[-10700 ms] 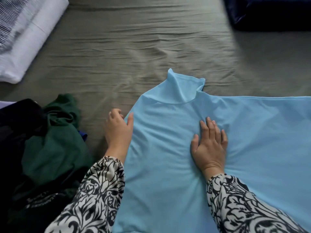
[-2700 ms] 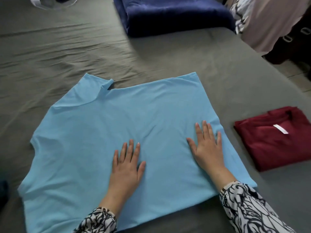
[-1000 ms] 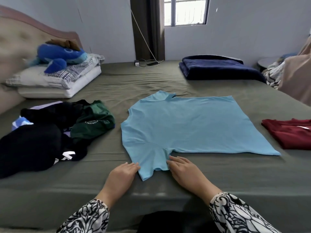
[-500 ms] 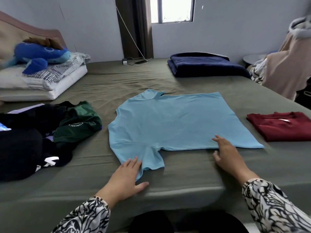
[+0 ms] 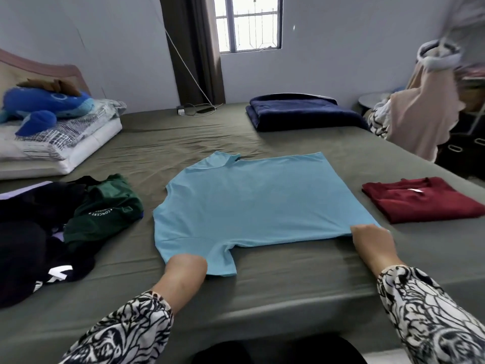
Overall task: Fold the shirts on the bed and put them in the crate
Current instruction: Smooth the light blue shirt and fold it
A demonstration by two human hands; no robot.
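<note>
Plush toy: a blue stuffed animal (image 5: 44, 105) is lying on the pillows at far left.
Pillows: a patterned one (image 5: 70, 130) is resting on a white one (image 5: 86, 151) by the headboard (image 5: 39, 68).
Blanket: a folded navy blanket (image 5: 301, 111) is sitting at the far side of the bed.
Window: a barred window (image 5: 249, 22) is letting in daylight beside a dark curtain (image 5: 194, 48).
Cable: a white cord (image 5: 191, 74) is running down to a plug (image 5: 181, 111).
</note>
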